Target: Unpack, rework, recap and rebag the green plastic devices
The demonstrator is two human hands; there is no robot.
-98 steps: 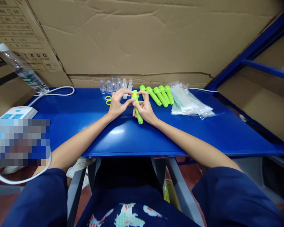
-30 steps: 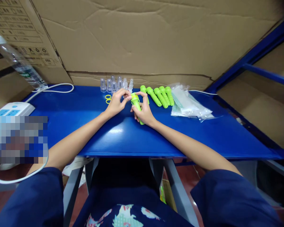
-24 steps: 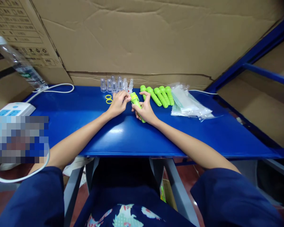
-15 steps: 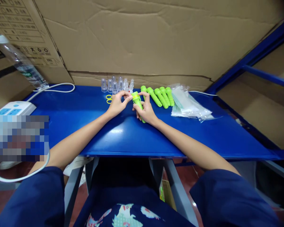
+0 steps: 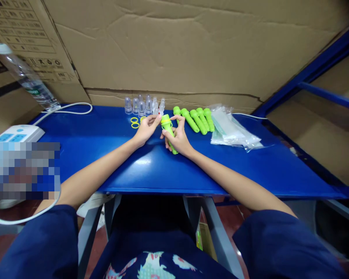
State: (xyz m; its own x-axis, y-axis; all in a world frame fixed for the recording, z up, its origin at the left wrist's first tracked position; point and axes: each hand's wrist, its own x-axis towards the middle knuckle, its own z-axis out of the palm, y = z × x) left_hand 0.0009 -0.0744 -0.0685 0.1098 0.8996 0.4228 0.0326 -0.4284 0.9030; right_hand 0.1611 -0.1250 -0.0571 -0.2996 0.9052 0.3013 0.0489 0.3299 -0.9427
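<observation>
- Here in the middle, it's the green tube (image 5: 167, 126), held over the tabletop (image 5: 151, 170), flared end tilted away from the wearer and slightly left.
- The right hand (image 5: 177, 138) has the grip: thumb across the front, lower fingers curled round the shaft, forefinger arched to the flare's side. Those several contacts presumably stop it rolling or tipping.
- Opposite, the left hand (image 5: 147, 129) is up at the flare, thumb and forefinger close together. Pinching the yellow band (image 5: 165, 120) that runs round it? Too small to tell! Sitting across from the right forefinger, they likely brace it from both sides.
- Just left of that, loose rings (image 5: 134, 123) lie flat, one partly hidden by the hand; a short reach, probably.
- At the back, clear caps (image 5: 141, 109) stand in a cluster, wide ends down, seemingly for balance, frosted pieces (image 5: 162, 105) beside them.
- Over on the right, five other tubes (image 5: 192, 120) lie roughly side by side, which seems to keep them apart from the caps.
- Next to them, a bag (image 5: 231, 126) lies flat; far left, the power strip (image 5: 36, 132) sits well clear of the handwork.
</observation>
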